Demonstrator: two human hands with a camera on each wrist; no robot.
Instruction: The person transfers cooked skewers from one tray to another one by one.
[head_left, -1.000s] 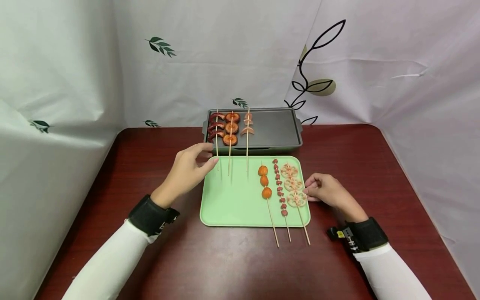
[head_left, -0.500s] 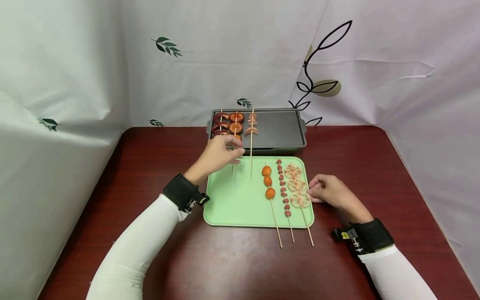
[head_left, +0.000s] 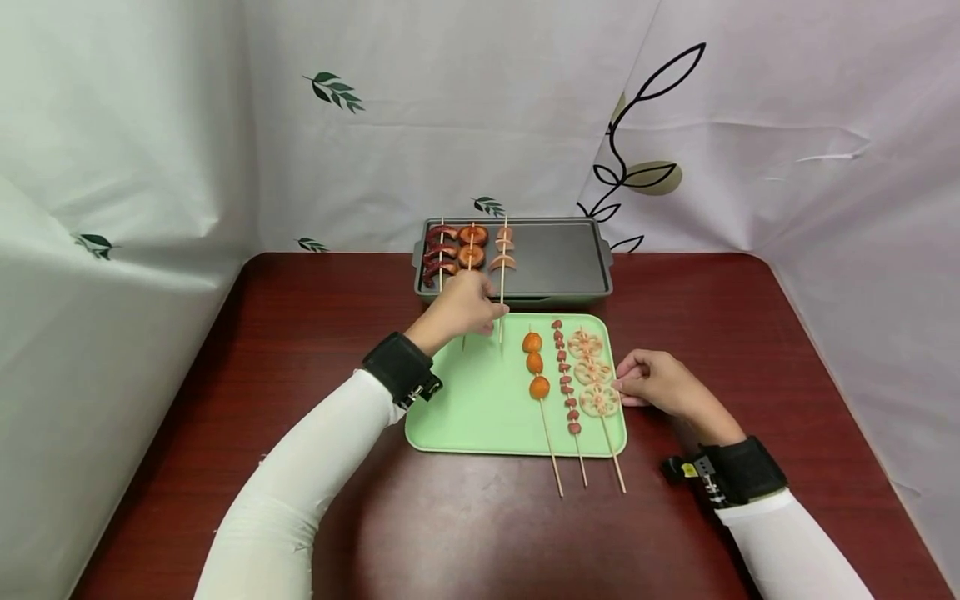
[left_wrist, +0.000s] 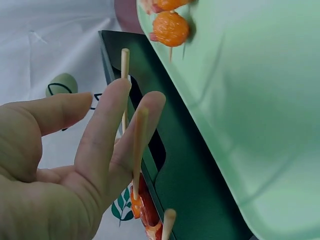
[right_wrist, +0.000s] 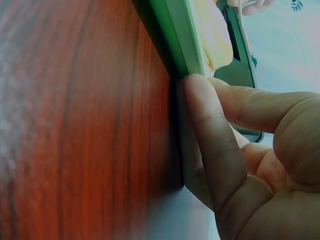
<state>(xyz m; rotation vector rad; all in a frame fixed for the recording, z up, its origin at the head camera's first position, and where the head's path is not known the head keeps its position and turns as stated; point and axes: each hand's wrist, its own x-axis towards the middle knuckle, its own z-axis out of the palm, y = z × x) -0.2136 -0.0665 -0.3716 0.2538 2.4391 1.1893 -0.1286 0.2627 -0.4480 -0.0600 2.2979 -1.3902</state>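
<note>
My left hand [head_left: 465, 304] is at the front edge of the dark grill pan [head_left: 558, 258], beside a skewer of pale pink crescent slices [head_left: 504, 262]. In the left wrist view its thumb stands apart from the fingers, and a fingertip overlaps the bare stick [left_wrist: 125, 62]. A skewer of mushroom slices [head_left: 472, 254] and one of dark red curled pieces [head_left: 441, 252] also lie on the pan, partly behind that hand. My right hand [head_left: 652, 383] pinches the right rim of the light green tray [head_left: 465, 417] between thumb and forefinger, next to a lotus root skewer [head_left: 598, 401].
On the tray's right half lie a skewer of orange balls [head_left: 539, 387] and one of small red pieces [head_left: 573, 415]; their sticks project past the front rim. The pan stands behind the tray on a red-brown wooden table [head_left: 330, 308]. White cloth [head_left: 420, 108] hangs behind and at the sides.
My left hand has moved right along the pan's front, from the dark red skewer past the mushroom skewer to the pink-slice skewer. The right hand stays at the tray's rim.
</note>
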